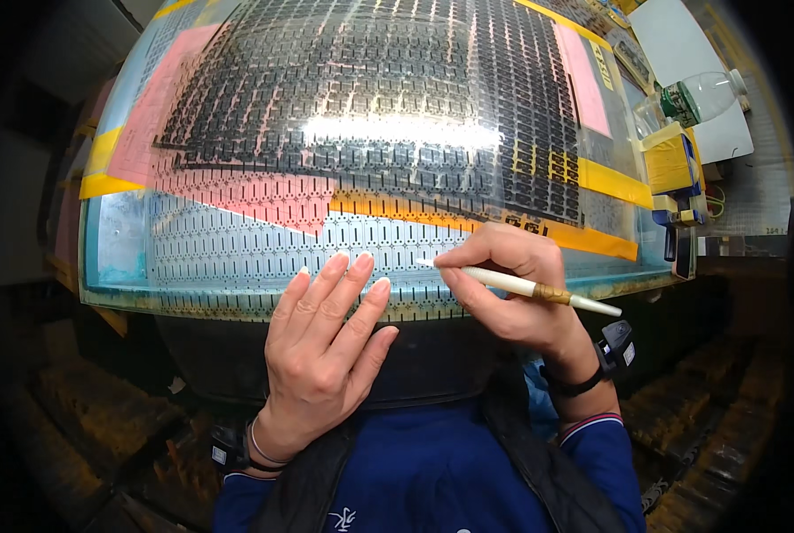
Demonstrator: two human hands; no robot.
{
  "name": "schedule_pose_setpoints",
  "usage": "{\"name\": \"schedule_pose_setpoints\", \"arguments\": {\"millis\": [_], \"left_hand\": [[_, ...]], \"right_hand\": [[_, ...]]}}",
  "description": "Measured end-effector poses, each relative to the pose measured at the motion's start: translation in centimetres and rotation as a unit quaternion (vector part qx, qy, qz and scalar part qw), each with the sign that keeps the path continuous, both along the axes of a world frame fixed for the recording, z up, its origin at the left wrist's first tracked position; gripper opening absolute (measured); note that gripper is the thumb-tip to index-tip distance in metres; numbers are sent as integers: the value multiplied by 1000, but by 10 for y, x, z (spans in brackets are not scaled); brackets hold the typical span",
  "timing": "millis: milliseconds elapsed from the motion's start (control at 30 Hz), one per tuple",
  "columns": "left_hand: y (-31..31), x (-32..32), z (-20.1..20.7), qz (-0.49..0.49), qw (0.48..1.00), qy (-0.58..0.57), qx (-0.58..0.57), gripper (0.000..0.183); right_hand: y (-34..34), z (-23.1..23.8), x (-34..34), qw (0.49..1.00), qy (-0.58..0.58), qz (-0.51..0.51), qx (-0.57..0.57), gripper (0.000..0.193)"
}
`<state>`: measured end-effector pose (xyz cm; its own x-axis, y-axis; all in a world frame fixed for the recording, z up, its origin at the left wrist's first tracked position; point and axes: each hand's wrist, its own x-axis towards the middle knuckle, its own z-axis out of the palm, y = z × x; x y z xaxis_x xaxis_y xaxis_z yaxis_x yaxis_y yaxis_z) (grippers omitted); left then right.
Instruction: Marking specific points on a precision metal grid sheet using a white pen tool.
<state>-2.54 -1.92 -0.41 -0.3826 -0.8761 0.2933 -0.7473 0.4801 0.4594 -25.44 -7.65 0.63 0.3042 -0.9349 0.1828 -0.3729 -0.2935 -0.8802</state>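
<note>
A patterned sheet spreads under and beyond the grip; an orange strip bearing dark characters lies just past it. Left of the grip, the left hand lies palm-down, empty, fingers extended; the right hand pinches a white pen, tip angled left over the sheet.

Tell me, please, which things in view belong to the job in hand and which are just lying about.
Seemingly in use:
white pen-like tool, in the right hand
patterned sheet, by the left hand

Seemingly lying about:
plastic bottle
yellow-and-blue box
white board
</note>
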Motion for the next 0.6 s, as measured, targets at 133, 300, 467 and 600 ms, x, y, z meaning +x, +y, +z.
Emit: {"name": "schedule_pose_setpoints", "arguments": {"millis": [133, 300, 467, 600], "left_hand": [[1, -1, -1, 4, 1000, 7, 0, 43], [1, -2, -1, 6, 1000, 10, -2, 43], [1, -1, 1, 8, 1000, 8, 0, 43], [0, -2, -1, 3, 1000, 14, -1, 43]], "right_hand": [[0, 1, -1, 1000, -3, -1, 9, 9], [-1, 3, -3, 1000, -9, 16, 22, 9], [-3, 3, -3, 1000, -7, 25, 10, 9], [-2, 4, -3, 999, -5, 1, 38, 10]]}}
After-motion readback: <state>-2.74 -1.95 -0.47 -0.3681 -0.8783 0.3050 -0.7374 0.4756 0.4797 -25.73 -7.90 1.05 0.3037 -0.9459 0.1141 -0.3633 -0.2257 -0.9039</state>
